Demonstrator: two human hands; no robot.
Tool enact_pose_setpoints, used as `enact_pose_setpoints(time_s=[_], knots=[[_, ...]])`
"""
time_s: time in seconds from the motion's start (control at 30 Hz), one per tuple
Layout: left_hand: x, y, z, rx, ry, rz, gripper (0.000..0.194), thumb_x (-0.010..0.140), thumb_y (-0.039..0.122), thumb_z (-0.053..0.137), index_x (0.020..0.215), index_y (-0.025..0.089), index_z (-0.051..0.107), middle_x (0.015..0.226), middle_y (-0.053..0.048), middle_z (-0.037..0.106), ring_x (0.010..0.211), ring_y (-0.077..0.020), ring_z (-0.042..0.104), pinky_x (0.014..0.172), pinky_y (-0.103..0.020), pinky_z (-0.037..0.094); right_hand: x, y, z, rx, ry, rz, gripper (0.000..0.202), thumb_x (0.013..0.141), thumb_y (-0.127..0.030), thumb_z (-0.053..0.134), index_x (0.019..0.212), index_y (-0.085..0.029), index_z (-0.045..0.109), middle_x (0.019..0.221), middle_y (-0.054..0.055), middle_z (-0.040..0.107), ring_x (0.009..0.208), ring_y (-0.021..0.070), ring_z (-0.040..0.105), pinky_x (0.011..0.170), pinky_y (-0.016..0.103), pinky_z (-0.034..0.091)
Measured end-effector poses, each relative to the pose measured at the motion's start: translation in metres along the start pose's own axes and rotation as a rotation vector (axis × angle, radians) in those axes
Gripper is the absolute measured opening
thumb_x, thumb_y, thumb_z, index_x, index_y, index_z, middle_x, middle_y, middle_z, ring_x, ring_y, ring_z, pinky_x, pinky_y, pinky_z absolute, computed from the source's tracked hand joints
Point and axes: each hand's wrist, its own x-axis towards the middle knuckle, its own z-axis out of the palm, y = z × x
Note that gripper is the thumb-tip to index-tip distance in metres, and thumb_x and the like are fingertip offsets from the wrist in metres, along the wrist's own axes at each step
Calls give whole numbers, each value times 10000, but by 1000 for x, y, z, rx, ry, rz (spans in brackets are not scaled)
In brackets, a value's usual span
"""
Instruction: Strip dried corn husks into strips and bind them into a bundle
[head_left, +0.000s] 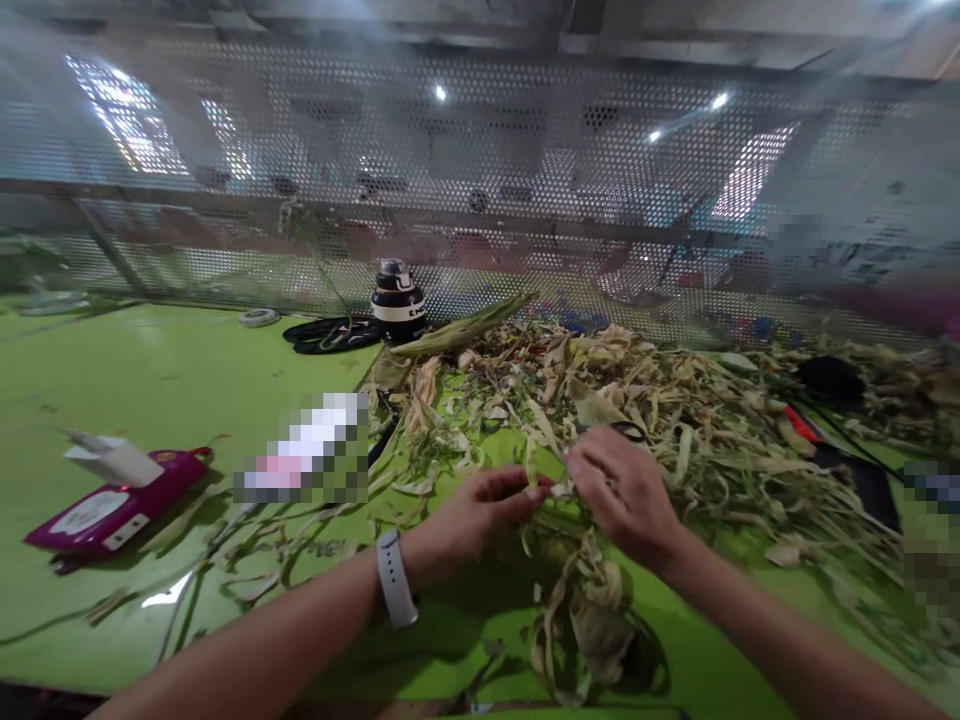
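Left hand (491, 512), white perforated wristband (397, 580) at the wrist: thumb and forefinger pressed together, pinching a thin, pale green-white plant strip (559, 490) above the bright green, smooth tabletop (180, 350). Far end of the strip lost against the right hand (624, 490). Right hand close beside, back upward, fingers curled; its thumb and palm side hidden, so cannot tell whether it grips anything. A black loop-shaped handle (628, 430) shows just beyond its knuckles; the rest of that item is out of sight.

Below the hands, a crumpled clump of dry, tan-green leaves (596, 625), partly in shadow; whether it joins the strip, cannot tell. Beyond and to the right, a broad heap of dried, straw-coloured husks and stems (675, 400), single pieces hard to separate. A dark rounded object (831, 378) sits among it, details lost.

Left side: magenta plastic power strip (142, 505) bearing a white boxy plug (112, 460). Near it, a flat pale object (304, 450), pixelated beyond reading. Farther back, a squat black bottle with a white band (398, 305), lettering only partly visible, before a grey perforated metal screen (480, 200); shapes behind it indistinct.
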Motion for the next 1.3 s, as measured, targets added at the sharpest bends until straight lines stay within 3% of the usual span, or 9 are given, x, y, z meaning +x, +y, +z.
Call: enact_pose_setpoints(time_s=[0.13, 0.23, 0.4, 0.5, 0.67, 0.8, 0.93, 1.07, 1.3], knots=[[1, -3, 4, 16, -60, 33, 358, 671, 451, 684, 855, 144, 687, 729, -7, 574, 717, -128, 474, 700, -239, 363, 8, 10, 5, 221, -75, 182, 335, 851, -421, 458, 729, -180, 658, 940, 89, 596, 886, 204, 532, 801, 336, 378], [0, -6, 4, -18, -111, 20, 338, 670, 451, 684, 848, 164, 690, 768, -8, 595, 742, -133, 488, 735, -241, 370, 6, 9, 16, 549, -140, 249, 305, 797, -449, 550, 755, -180, 687, 945, 70, 626, 937, 200, 549, 842, 320, 393], [-5, -5, -2, 3, -143, -119, 267, 683, 399, 697, 741, 139, 680, 613, 20, 522, 555, -74, 398, 555, -205, 315, 1, -2, 23, 778, -70, 355, 333, 748, -463, 614, 653, -147, 665, 689, 13, 563, 704, 143, 534, 662, 254, 417], [-7, -4, -4, 42, -199, -159, 271, 730, 397, 656, 732, 127, 678, 537, 22, 505, 478, -57, 352, 476, -205, 246, 0, -7, 24, 848, -65, 461, 334, 722, -460, 639, 642, -136, 651, 675, 3, 534, 636, 119, 504, 582, 229, 410], [-6, -4, 1, -126, -103, -199, 235, 709, 365, 681, 736, 131, 693, 583, -17, 583, 504, -82, 458, 492, -201, 339, 2, -7, 19, 966, -220, 643, 414, 755, -554, 546, 725, -147, 616, 587, -22, 498, 459, 88, 427, 401, 202, 342], [-2, 0, 3, -359, 82, -186, 143, 710, 290, 683, 773, 161, 691, 779, -49, 656, 677, -119, 569, 566, -186, 433, 7, 0, 3, 671, -208, 392, 514, 856, -555, 361, 634, -151, 587, 612, 14, 532, 592, 130, 490, 568, 248, 393], [0, 1, 1, -443, 180, -143, 131, 703, 279, 693, 766, 165, 696, 796, -31, 654, 618, -82, 543, 536, -158, 431, 8, 5, -1, 289, -119, 95, 412, 880, -449, 403, 618, -163, 543, 634, 13, 510, 631, 131, 469, 607, 248, 353], [0, -2, -1, -333, 127, -155, 246, 657, 372, 723, 791, 166, 701, 708, -19, 643, 552, -93, 530, 525, -201, 427, 7, 6, 7, 301, -100, 54, 343, 897, -360, 403, 617, -176, 478, 610, -9, 458, 595, 116, 437, 583, 228, 341], [-6, 2, -2, 84, -134, -73, 361, 736, 479, 611, 787, 133, 701, 522, 26, 496, 462, -60, 372, 451, -198, 284, 4, 7, 16, 274, -94, 144, 330, 892, -370, 394, 615, -190, 398, 584, -30, 387, 558, 113, 381, 534, 232, 302]])
